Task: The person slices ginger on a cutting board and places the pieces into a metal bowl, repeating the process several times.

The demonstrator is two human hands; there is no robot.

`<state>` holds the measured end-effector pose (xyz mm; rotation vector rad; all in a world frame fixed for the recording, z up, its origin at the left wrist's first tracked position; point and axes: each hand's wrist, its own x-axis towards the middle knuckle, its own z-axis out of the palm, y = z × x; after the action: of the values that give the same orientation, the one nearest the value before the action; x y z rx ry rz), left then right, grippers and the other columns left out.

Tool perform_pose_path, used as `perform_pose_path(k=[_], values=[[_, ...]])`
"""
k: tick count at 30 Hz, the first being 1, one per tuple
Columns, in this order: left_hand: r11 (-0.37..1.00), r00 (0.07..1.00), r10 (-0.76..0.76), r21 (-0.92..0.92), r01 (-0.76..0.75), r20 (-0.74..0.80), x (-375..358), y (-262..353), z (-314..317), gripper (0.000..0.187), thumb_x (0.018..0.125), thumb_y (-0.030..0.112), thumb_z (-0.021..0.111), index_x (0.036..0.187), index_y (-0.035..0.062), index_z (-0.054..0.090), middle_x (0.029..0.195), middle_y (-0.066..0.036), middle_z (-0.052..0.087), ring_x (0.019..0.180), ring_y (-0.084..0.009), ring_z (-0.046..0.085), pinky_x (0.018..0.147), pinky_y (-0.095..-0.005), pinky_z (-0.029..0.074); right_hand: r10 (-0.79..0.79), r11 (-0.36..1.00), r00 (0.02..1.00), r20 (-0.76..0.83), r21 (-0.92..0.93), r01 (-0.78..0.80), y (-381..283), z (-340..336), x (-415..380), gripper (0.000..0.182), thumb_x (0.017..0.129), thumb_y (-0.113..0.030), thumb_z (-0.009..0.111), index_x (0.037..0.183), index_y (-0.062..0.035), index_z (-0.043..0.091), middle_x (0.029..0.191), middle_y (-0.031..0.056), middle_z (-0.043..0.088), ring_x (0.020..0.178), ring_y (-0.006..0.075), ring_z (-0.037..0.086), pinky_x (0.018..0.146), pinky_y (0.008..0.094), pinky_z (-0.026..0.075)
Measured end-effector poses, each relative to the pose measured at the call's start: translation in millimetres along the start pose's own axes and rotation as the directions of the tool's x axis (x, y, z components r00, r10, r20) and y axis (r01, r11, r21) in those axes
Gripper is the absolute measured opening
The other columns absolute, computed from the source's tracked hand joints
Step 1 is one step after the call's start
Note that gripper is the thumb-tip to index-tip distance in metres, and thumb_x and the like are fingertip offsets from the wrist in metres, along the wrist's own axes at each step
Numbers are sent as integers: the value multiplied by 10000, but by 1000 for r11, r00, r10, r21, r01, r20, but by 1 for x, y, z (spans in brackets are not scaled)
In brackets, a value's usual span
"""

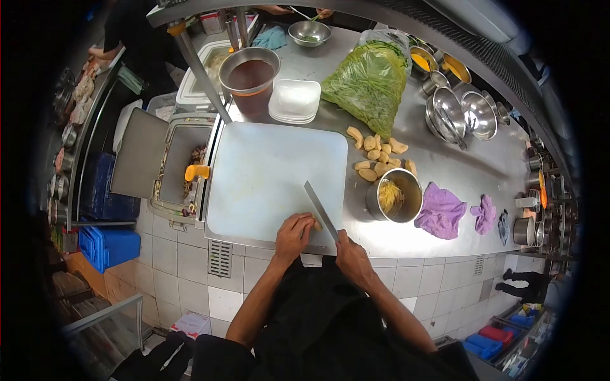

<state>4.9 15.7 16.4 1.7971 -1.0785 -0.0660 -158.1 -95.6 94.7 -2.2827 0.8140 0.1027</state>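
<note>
My right hand (353, 255) is closed round the handle of a kitchen knife (320, 209), its long blade angled up and left over the white cutting board (267, 171). Close to the blade, the bent fingers of my left hand (294, 236) press a small pale piece of peeled root (317, 224) onto the board near its front edge. Most of that piece is hidden by the fingers. Right of the board stands a steel pot (413, 198) with thin yellow shreds (389, 195) inside. Peeled root pieces (380, 152), ginger by their look, lie behind the pot.
A large green plastic bag (375, 82), stacked white dishes (294, 101) and a steel container (250, 66) stand behind the board. Purple cloths (440, 211) lie at right, steel bowls (447, 117) farther back. An open waste bin (178, 162) adjoins on the left. Other people work nearby.
</note>
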Motion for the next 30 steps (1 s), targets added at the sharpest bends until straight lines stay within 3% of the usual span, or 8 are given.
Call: perform_pose_path(k=[6, 8, 22, 24, 30], values=[[995, 994, 76, 77, -69, -83, -2, 0, 4, 174, 828, 7, 753, 987, 54, 700, 1022, -106, 667, 945, -309, 656, 835, -394, 526, 3, 1000, 1000, 16, 12, -4, -10, -10, -6, 188, 1019, -117, 506, 1165, -5, 463, 941, 317, 670, 806, 537, 643, 720, 607, 497], [998, 999, 32, 46, -32, -15, 1, 6, 2, 214, 810, -12, 749, 1000, 55, 679, 999, -104, 648, 922, -306, 646, 820, -408, 523, 24, 1000, 999, 38, -4, -24, -16, -17, -13, 185, 1024, -123, 497, 1165, -8, 464, 949, 314, 671, 807, 537, 643, 720, 608, 496], [980, 996, 80, 177, -87, 48, 3, 0, 11, 221, 809, 18, 717, 1026, 36, 680, 1039, -143, 613, 930, -317, 629, 814, -419, 512, 137, 990, 985, 110, -37, -133, -21, -25, -39, 247, 1034, -157, 490, 1244, -28, 485, 1059, 294, 682, 853, 536, 660, 755, 610, 525], [979, 996, 76, 185, -85, 50, 1, 1, 12, 219, 813, 22, 717, 1029, 31, 683, 1040, -144, 616, 930, -317, 630, 816, -418, 514, 130, 991, 981, 146, -24, -128, -23, -27, -44, 400, 914, -37, 470, 1312, -10, 440, 1070, 331, 647, 821, 565, 648, 750, 639, 528], [980, 999, 41, 192, -46, 29, 4, 6, 12, 182, 805, 23, 723, 984, 25, 692, 1030, -137, 625, 925, -318, 634, 819, -417, 518, 193, 980, 958, 212, -82, -179, -16, -33, -62, 433, 913, -34, 477, 1341, -31, 411, 1105, 309, 642, 833, 560, 652, 750, 643, 533]])
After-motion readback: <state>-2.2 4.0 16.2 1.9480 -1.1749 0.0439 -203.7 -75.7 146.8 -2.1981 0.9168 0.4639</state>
